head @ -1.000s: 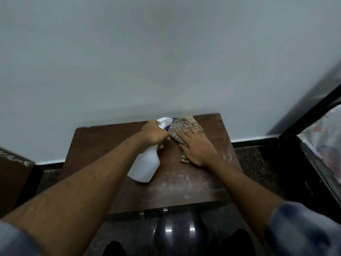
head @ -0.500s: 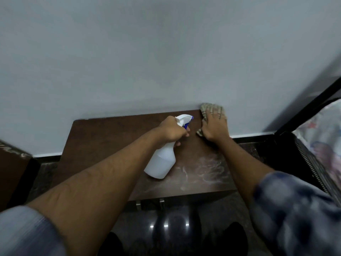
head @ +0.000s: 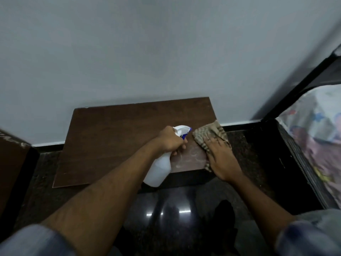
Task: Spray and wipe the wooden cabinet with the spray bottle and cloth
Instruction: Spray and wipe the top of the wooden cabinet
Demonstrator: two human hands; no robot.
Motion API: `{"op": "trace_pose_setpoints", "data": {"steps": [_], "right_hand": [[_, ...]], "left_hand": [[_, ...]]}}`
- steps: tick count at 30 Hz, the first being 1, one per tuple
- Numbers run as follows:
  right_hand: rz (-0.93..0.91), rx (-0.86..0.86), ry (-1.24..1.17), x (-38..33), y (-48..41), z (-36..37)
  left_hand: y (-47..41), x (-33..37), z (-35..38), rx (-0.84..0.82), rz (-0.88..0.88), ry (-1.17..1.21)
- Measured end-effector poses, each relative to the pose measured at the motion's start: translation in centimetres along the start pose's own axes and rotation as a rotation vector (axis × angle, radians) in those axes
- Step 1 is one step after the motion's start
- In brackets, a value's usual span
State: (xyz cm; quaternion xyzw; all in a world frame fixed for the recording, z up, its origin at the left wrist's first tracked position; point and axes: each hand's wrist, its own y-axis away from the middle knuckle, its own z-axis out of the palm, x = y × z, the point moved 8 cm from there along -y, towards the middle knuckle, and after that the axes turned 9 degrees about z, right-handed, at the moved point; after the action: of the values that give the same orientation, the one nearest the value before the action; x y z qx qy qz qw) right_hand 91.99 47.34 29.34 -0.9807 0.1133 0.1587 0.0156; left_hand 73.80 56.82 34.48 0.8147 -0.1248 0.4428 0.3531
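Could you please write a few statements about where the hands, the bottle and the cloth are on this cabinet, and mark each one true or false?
1. The left hand holds the white spray bottle. True.
2. The cloth lies at the cabinet's left edge. False: it is at the right edge of the wooden cabinet, under the right hand.
3. The bottle's nozzle points toward the cloth. True.
4. The right hand is lifted clear of the cloth. False: it presses flat on it.
5. Whitish smears show on the top near the cloth. True.
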Motion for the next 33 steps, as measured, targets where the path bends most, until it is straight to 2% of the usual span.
{"op": "trace_pose_setpoints", "data": {"steps": [2, 5, 6, 8, 11, 14, 17, 18, 20, 22, 23, 26, 28, 31, 33], "right_hand": [[0.148, 0.000, -0.135, 2.3, -0.7, -0.5], [0.468, 0.013, -0.434, 3.8, -2.8, -1.0], [0.499, 0.013, -0.472, 3.5, -2.6, -0.7], [0.422, 0.031, -0.447, 2.5, -0.1, -0.4], [0.220, 0.016, -0.243, 2.7, 4.7, 0.0], [0.257, 0.011, -0.123, 3.6, 2.8, -0.4], [0.327, 0.030, -0.082, 0.6, -0.8, -0.6], [0.289, 0.017, -0.072, -1.2, -0.9, -0.2], [0.096, -0.054, -0.064, -4.5, 1.4, 1.1], [-0.016, -0.102, -0.060, -4.5, 4.9, 1.6], [-0.005, -0.083, -0.045, -3.3, 5.1, 1.1], [0.224, 0.000, -0.003, 0.1, 0.7, -0.2], [0.263, -0.035, -0.024, -1.4, -1.2, 0.2], [0.038, -0.098, -0.068, -5.3, 1.5, 1.5], [-0.062, -0.096, -0.036, -3.5, 3.3, 0.6]], "left_hand": [[1.1, 0.0, 1.4, 0.023, 0.004, 0.010], [2.7, -0.4, 3.0, 0.055, -0.013, 0.042], [3.1, -0.6, 3.3, 0.067, -0.018, 0.039], [3.8, -0.8, 3.8, 0.087, -0.027, 0.022], [4.6, -1.4, 4.3, 0.107, -0.038, 0.031], [5.0, -2.5, 5.0, 0.102, -0.046, 0.067], [5.6, -3.5, 5.2, 0.111, -0.044, 0.108], [5.9, -3.7, 5.0, 0.125, -0.043, 0.124], [6.1, -3.9, 4.3, 0.144, -0.045, 0.133], [6.2, -4.4, 3.6, 0.153, -0.058, 0.129], [6.1, -4.6, 3.4, 0.155, -0.057, 0.136], [6.3, -5.0, 2.9, 0.172, -0.051, 0.169], [6.7, -5.4, 2.7, 0.181, -0.072, 0.166], [7.4, -6.1, 2.0, 0.202, -0.106, 0.163], [7.6, -6.2, 1.5, 0.204, -0.112, 0.182]]}}
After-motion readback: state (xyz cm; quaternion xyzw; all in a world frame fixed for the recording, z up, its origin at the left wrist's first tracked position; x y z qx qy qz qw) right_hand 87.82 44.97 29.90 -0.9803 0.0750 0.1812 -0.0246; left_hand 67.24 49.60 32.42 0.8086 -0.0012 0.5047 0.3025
